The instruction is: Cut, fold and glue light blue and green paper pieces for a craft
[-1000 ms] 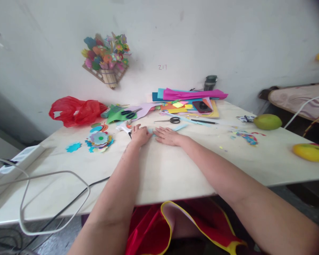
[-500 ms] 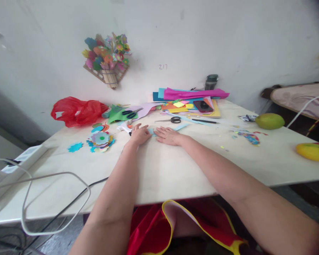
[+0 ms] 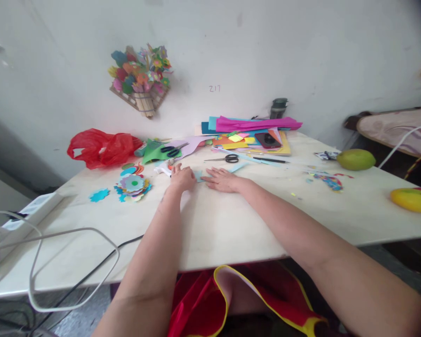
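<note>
A light blue paper strip (image 3: 239, 167) lies on the table beneath my right hand (image 3: 221, 179), which presses on it flat with the fingers stretched out. My left hand (image 3: 183, 179) is at the strip's left end, fingers curled in and closed against the paper; their tips are partly hidden. Just left of that hand lies a white glue gun (image 3: 162, 169), partly covered by the fingers. Scissors with dark handles (image 3: 228, 159) rest beyond my hands.
Paper flower cutouts (image 3: 133, 183) are stacked at left, near a red plastic bag (image 3: 103, 147). Coloured sheets (image 3: 256, 124), a phone (image 3: 267, 140) and a black pen (image 3: 271, 160) lie at the back. Mangoes (image 3: 356, 159) sit at right. A power strip (image 3: 38, 206) and cables occupy the left edge.
My left hand has shifted slightly left, its fingers now more curled than spread. My right hand stays nearly in place on the strip.
</note>
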